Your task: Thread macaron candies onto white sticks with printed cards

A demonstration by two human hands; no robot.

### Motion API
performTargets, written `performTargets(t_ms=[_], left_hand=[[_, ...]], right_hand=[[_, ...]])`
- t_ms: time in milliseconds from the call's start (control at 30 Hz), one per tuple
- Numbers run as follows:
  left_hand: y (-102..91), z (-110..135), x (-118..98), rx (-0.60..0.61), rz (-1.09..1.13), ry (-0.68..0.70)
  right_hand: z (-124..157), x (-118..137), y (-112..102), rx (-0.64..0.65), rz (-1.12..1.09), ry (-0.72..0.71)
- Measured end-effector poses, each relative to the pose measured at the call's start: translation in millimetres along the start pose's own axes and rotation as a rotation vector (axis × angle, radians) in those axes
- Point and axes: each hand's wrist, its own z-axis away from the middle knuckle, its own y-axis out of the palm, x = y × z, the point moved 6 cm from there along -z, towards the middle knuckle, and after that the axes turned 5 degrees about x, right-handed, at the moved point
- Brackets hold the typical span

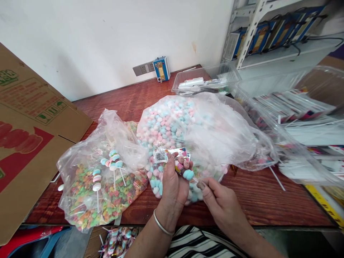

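Observation:
My left hand (177,181) is closed around a candy lollipop (188,174) in a printed clear wrapper (161,156). A blue candy piece sticks out at the wrapper's lower end. My right hand (224,200) pinches the lollipop's white stick just beyond that piece. Behind and beneath both hands lies a large clear bag of pink, blue and white candies (163,123). To the left, several unwrapped candy lollipops (96,181) rest on a clear bag of colourful ring-shaped candies (129,184).
A cardboard box (34,143) stands at the left. Clear plastic bins (290,143) with wrappers and white sticks are at the right, and another clear tray (206,77) is behind. Wrapped lollipops (118,242) fill a box below the table's front edge. A blue device (161,68) sits by the wall.

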Motion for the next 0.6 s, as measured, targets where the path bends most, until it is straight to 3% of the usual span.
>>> performTargets(t_ms=[100, 167, 233, 333, 467, 600], left_hand=[[0.9, 0, 1, 0.066, 0.010, -0.019], [2.5, 0, 3, 0.106, -0.003, -0.020], [4.7, 2, 4, 0.133, -0.019, -0.011], [6.8, 5, 7, 0.138, -0.039, 0.007], [1.3, 1, 2, 0.044, -0.052, 0.002], [-3.7, -7, -15, -0.046, 0.007, 0.007]], right_hand=[[3, -15, 15, 0.142, -0.656, 0.430], [4, -14, 23, 0.195, -0.897, 0.558], [3, -11, 27, 0.225, -0.946, 0.575], [-1, -8, 24, 0.194, -0.670, 0.414], [-3, 7, 11, 0.052, 0.003, -0.004], [5, 24, 5, -0.079, 0.439, -0.352]])
